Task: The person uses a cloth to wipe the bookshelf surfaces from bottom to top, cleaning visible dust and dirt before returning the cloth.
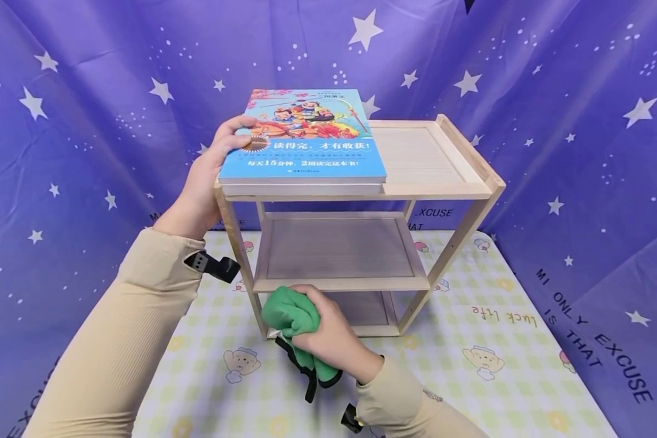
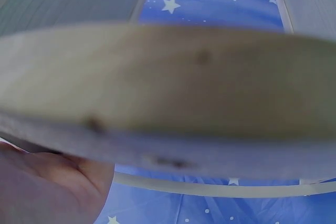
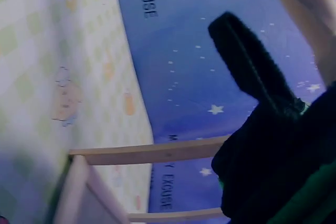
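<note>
My left hand (image 1: 205, 173) is at the top left corner of a small three-tier wooden shelf (image 1: 432, 155). Its fingers grip the left edge of a blue illustrated book (image 1: 312, 149), which lies flat on a second book on the top tier. In the left wrist view a blurred wooden bar (image 2: 173, 77) hides most of that hand. Low in front of the shelf, my right hand (image 1: 334, 331) holds a bunched green cloth (image 1: 290, 310) with black trim near the left front post and bottom tier. The cloth's black edging (image 3: 257, 82) hangs loose in the right wrist view.
The shelf stands on a checked tablecloth (image 1: 471, 401) printed with cartoon figures. Purple curtains (image 1: 536, 79) with white stars surround the table at the back and sides. The middle tier (image 1: 334, 249) has a flat panel inside a raised frame.
</note>
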The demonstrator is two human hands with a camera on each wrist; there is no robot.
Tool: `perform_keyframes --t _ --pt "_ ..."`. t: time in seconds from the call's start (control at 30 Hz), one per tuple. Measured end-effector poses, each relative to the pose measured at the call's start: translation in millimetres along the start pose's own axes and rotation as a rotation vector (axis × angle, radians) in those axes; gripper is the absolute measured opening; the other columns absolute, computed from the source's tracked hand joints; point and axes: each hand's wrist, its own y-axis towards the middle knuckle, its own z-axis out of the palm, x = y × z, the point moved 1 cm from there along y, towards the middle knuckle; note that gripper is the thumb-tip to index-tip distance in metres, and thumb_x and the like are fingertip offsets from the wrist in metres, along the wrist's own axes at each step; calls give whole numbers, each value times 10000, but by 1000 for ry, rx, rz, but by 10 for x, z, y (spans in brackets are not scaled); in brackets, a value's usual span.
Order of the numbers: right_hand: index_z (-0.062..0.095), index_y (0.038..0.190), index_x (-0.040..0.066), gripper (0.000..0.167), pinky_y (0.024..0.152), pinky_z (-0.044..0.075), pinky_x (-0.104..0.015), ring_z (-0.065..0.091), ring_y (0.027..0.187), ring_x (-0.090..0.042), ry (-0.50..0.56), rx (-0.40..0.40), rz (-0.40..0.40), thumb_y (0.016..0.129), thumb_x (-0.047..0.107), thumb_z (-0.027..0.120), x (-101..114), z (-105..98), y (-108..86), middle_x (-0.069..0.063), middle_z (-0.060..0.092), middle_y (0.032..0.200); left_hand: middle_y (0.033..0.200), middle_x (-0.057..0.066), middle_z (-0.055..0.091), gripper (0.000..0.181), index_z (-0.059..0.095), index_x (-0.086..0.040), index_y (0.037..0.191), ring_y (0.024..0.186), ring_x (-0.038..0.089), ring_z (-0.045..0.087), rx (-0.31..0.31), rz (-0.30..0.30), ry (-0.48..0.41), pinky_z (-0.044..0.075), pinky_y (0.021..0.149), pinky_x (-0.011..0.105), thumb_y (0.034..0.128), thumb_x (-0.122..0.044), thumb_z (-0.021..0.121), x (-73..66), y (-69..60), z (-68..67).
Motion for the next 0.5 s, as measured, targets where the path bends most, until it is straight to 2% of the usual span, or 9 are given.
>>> perform_keyframes --t 0.13,0.23,0.4,0.5 --pt "549 1339 137 702 643 514 -301 539 812 -177 38 -35 -22 679 -57 682 114 -115 -5 -140 617 1083 1466 50 393 325 445 -329 1326 1376 305 390 -3 2 -6 290 1134 433 1007 -270 416 0 1 4" --pt "535 1353 117 720 652 517 -296 539 825 -179 74 -97 -51 671 -64 680 198 -203 3 -156 613 1081 1452 52 401 316 443 -325 1319 1374 308 391 4 4 -12 291 1132 430 1009 -271 415 -6 -8 6" --pt "505 1351 45 713 716 528 -305 548 883 -188 141 -215 -127 669 -65 683 325 -346 62 -200 608 1116 1402 52 438 317 439 -323 1323 1371 312 399 7 6 -9 292 1132 435 1011 -275 411 -7 -13 8" --pt "481 1363 32 710 800 521 -343 552 945 -198 162 -254 -143 696 -31 717 368 -424 112 -210 593 1174 1385 52 448 318 439 -322 1323 1377 313 395 11 11 -3 286 1135 440 1010 -274 405 -4 -8 7"
